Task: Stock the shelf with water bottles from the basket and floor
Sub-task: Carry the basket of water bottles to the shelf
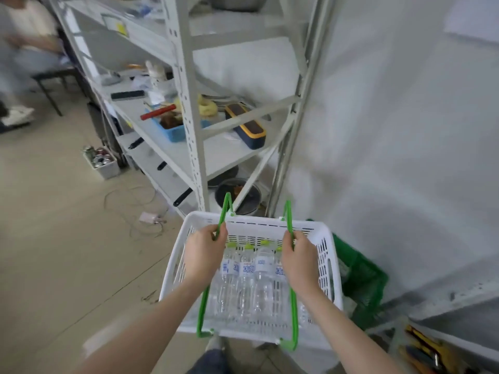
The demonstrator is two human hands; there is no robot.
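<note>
- while both hands grip a green handle each, the white basket point(328, 255) hangs in front of the person, at about six o'clock in the view.
- left hand point(203, 252) is closed around the left green handle point(223, 215), fingers wrapped over its top bar.
- right hand point(299, 255) is closed the same way around the right green handle point(288, 217).
- water bottles point(263, 276) lie side by side in the basket between the two hands, clear with pale green caps pointing toward twelve o'clock and blue-and-white labels.
- white metal shelf point(189, 103) stands at twelve o'clock, just beyond the basket's far rim; its middle board carries a blue tray point(172, 132) and a yellow-edged dark case point(247, 128).
- green basket point(361, 276) sits on the floor at about four o'clock, just beside the white one, partly hidden behind it.
</note>
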